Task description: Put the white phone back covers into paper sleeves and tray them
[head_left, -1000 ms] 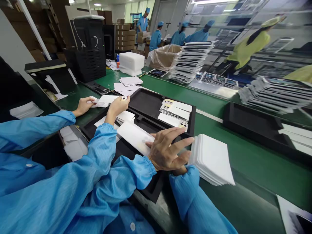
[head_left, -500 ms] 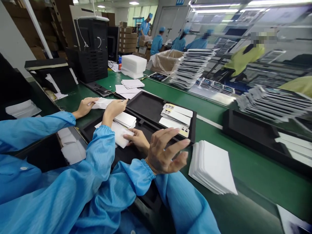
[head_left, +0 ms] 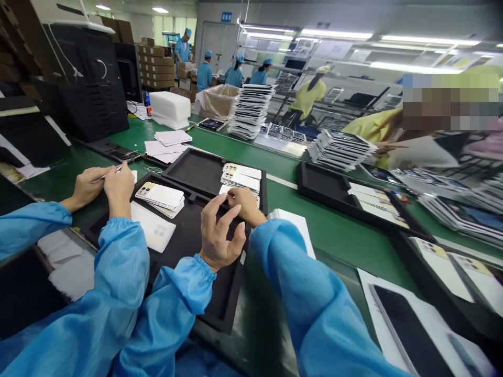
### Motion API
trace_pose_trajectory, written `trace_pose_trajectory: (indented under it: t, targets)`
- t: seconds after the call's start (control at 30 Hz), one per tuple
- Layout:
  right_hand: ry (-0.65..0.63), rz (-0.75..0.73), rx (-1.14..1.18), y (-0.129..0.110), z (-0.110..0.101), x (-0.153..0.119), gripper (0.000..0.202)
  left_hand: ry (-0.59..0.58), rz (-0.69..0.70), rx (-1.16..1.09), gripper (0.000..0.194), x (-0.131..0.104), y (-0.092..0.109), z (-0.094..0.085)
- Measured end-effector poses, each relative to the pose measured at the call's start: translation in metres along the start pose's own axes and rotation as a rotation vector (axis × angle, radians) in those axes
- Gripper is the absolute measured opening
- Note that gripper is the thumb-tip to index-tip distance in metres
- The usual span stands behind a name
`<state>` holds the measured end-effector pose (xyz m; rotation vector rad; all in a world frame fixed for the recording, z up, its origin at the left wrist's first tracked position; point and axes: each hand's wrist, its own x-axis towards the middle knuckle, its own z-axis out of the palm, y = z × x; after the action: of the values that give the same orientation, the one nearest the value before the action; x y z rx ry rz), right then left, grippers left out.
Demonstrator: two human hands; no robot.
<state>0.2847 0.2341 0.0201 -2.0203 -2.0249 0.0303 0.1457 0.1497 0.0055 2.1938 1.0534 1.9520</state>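
My left hand (head_left: 220, 233) hovers over the black tray (head_left: 188, 262), fingers curved and apart, with nothing in it. Just beyond it, my right hand (head_left: 245, 204) reaches into the far tray, its fingertips closed at the edge of a white phone back cover (head_left: 225, 189). More phone back covers (head_left: 245, 178) are stacked there, with pale yellow camera areas. In the near tray lies another stack of phone back covers (head_left: 162, 196). Beside it rests a white translucent sleeve (head_left: 153, 228), faint round camera marks showing through.
A co-worker's two hands (head_left: 120, 188) work close on my left, holding something thin. White sheets (head_left: 294, 225) are stacked under my right forearm. A dark-screened phone (head_left: 408, 330) lies at lower right. A black computer case (head_left: 82, 84) and white foam block (head_left: 170, 110) stand at back left.
My right hand has let go of the white sleeve, now lying in the near tray, and moved to the covers in the far tray. The view has turned right.
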Motion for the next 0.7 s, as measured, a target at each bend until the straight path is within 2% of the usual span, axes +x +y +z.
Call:
trace_pose_trajectory:
  t: [0.07,0.17,0.33,0.5,0.6,0.7]
  targets:
    - [-0.102,0.074,-0.087,0.026,-0.009,0.014,0.019,0.034,0.057,-0.051,0.029,-0.005,0.009,0.008]
    - [-0.239,0.097,-0.158,0.058,-0.013,0.025,0.023,0.024,0.068,-0.066,0.031,-0.001,0.003,0.009]
    - [-0.403,0.062,-0.184,0.085,-0.006,0.041,0.031,-0.002,0.037,-0.034,0.032,0.001,-0.004,0.006]
    - [-0.449,0.056,-0.164,0.092,0.001,0.054,0.031,-0.007,0.025,-0.004,0.031,-0.001,-0.004,0.008]
    - [-0.42,0.052,-0.126,0.094,0.002,0.056,0.03,-0.008,0.029,0.016,0.031,-0.001,-0.005,0.008]
    - [-0.363,0.058,-0.072,0.095,-0.003,0.055,0.042,-0.014,0.022,0.029,0.031,-0.002,-0.006,0.009]
